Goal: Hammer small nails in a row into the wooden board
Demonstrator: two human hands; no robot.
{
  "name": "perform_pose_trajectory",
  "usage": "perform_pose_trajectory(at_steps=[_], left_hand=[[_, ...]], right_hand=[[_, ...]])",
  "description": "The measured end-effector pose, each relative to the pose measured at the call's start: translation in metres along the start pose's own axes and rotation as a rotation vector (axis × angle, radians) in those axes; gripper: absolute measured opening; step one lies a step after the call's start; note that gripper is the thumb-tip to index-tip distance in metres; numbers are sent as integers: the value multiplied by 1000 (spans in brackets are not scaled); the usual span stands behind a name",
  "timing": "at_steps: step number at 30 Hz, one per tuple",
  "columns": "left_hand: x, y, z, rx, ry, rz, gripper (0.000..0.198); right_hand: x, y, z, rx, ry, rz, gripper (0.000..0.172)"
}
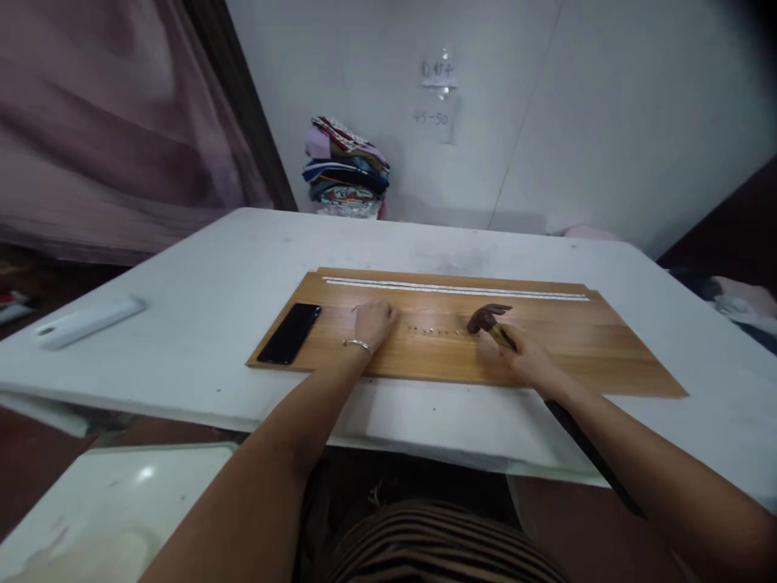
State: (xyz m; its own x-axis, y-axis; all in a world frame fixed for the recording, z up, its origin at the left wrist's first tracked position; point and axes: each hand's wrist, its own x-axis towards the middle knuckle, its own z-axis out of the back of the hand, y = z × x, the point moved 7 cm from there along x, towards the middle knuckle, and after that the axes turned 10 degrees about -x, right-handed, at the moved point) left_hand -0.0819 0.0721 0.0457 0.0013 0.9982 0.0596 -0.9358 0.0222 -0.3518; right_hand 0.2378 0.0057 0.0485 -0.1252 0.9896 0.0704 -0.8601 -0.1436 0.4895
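A claw hammer [482,320] is in my right hand [527,354], whose fingers wrap round its handle close to the head. The long dark end of the handle runs back under my forearm. The hammer head is low over a wooden board [607,348], at the right end of a row of several small nails [431,330]; whether it touches one I cannot tell. Left of that row, my left hand [373,322] rests on the board with its fingers curled closed. What it holds, if anything, is hidden. A thin small piece [355,308] shows beside that hand.
A black phone [290,334] lies on the board's left end. Two white strips [455,289] run along its far side. The board is on a white table [200,300], with a white handle-like object [91,321] at left. Folded cloths [346,174] are stacked by the wall.
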Motion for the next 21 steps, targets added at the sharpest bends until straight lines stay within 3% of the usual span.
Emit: perform_pose_trajectory(at_steps=[11,14,18,21], left_hand=[[-5,3,-6,-169,-2,-23,28],[-1,21,0,-239,-49,40,27],[9,62,12,-207,-123,186,28],[19,86,14,-130,-73,240,30]], right_hand=[[0,2,3,56,-45,19,42],[0,2,6,57,-51,14,39],[1,2,10,36,-37,8,41],[3,1,12,42,-21,-29,43]])
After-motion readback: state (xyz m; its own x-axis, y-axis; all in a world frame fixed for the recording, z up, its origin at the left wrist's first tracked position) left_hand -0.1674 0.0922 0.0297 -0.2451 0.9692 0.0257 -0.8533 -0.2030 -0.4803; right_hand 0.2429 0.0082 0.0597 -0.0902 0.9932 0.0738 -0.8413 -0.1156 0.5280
